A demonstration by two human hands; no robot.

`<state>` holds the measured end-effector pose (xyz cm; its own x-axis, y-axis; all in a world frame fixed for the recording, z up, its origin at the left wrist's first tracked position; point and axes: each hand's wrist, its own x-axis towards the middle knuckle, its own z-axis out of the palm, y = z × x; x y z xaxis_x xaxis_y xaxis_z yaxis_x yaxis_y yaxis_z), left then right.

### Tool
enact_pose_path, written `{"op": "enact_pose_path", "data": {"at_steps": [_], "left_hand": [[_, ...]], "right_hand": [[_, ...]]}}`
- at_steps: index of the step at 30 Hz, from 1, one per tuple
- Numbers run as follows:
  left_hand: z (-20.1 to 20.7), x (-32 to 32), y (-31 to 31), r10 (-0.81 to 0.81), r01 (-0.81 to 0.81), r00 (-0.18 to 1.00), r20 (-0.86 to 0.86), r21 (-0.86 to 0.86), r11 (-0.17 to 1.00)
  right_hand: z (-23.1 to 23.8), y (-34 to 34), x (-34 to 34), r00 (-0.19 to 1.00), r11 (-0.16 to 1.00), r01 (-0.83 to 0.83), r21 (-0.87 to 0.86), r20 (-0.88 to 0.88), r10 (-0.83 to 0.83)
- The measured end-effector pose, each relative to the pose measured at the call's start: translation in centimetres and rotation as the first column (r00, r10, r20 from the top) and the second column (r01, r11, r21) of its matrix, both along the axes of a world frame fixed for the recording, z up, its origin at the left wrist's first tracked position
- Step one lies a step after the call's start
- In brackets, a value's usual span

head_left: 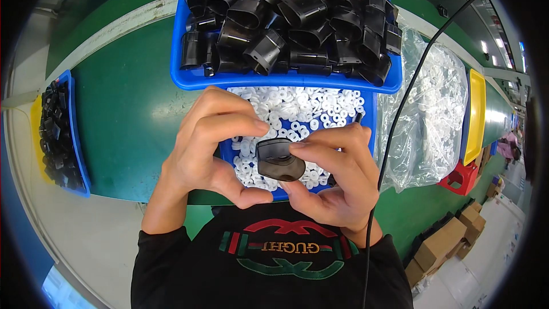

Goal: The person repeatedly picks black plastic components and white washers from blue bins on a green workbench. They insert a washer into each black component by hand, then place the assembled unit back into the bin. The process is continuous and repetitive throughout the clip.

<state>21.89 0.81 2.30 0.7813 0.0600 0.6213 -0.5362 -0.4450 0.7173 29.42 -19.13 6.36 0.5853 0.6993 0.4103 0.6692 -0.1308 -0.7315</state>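
A dark, glossy plastic part point(279, 161), hollow with a rounded end, is held over a blue tray point(372, 123) of small white plastic rings point(286, 98). My right hand point(337, 177) pinches it between thumb and forefinger. On the other side my left hand point(206, 151) curves around the part with thumb and fingers apart, and I see nothing between them. The left fingertips hover over the rings, close to the part but not touching it. Whatever sits inside the part is too dark to make out.
A blue bin point(180, 77) heaped with black plastic housings point(269, 48) stands beyond the ring tray. To the right lie a clear plastic bag point(426, 103) of white rings and a yellow tray point(476, 117). A black cable point(394, 120) hangs across the right side. Another blue bin point(80, 154) stands far left.
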Motion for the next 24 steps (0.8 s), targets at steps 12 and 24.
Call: {"op": "enact_pose_path", "data": {"at_steps": [12, 24], "left_hand": [[-0.1, -0.1, -1.2, -0.308, 0.249, 0.897, -0.318, -0.214, 0.945], [-1.0, -0.1, -1.2, -0.365, 0.231, 0.855, -0.370, -0.359, 0.905]], "right_hand": [[0.5, 0.4, -0.5, 0.989, 0.992, -0.023, 0.127, -0.143, 0.041], [4.7, 1.8, 0.7, 0.568, 0.658, -0.104, 0.746, -0.499, 0.655]]}}
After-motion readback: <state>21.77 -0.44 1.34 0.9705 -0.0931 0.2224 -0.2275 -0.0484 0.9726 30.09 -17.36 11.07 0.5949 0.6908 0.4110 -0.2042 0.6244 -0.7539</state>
